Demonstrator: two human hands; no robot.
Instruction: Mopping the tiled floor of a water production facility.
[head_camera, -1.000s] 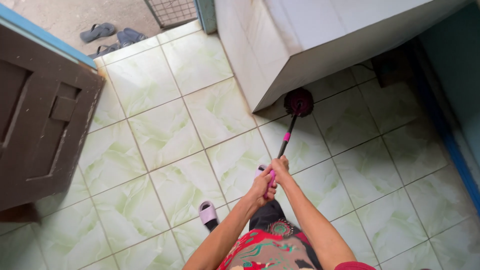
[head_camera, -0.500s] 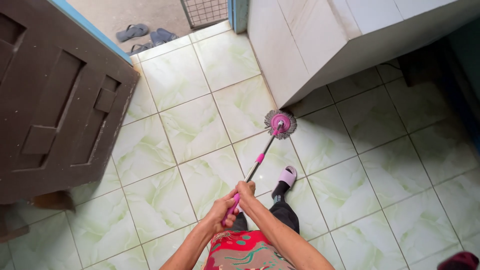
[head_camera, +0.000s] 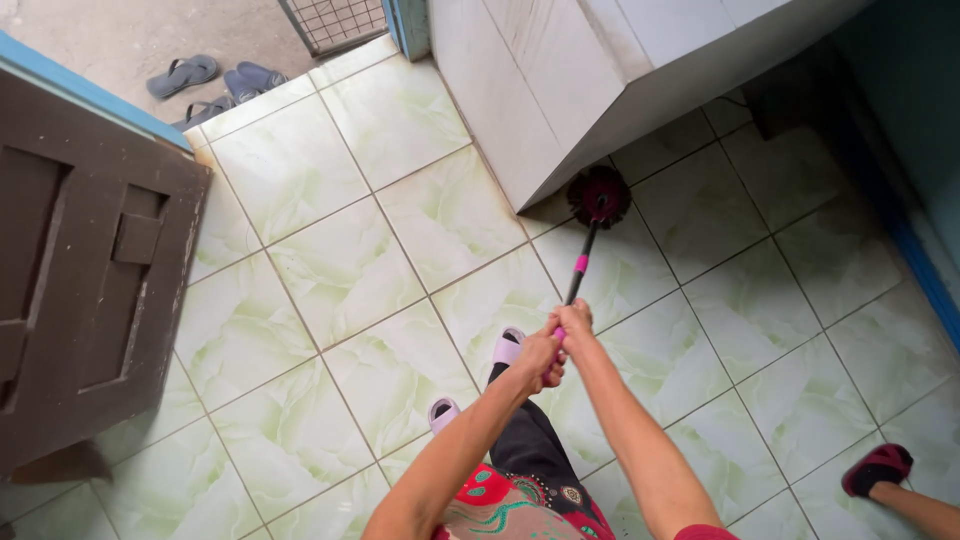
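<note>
Mop (head_camera: 597, 197) with a round, dark red head and a thin black pole banded in pink, seen from above as I look down at my own arms. Its head rests on the pale green floor tiles (head_camera: 345, 270), at the foot of a white tiled block (head_camera: 540, 90). I judge it light and easy to swing, the pole stiff, the head soft and floppy, so the top end of the pole is the place to grip.

My left hand (head_camera: 538, 360) and right hand (head_camera: 574, 325) are both clenched around that top end, touching each other, fingers fully wrapped.

Below them are my feet in pale slippers (head_camera: 508, 347). A dark wooden door (head_camera: 90, 270) stands open on my left, sandals (head_camera: 182, 73) lie outside, and another person's foot in a red slipper (head_camera: 878, 467) shows at lower right.
</note>
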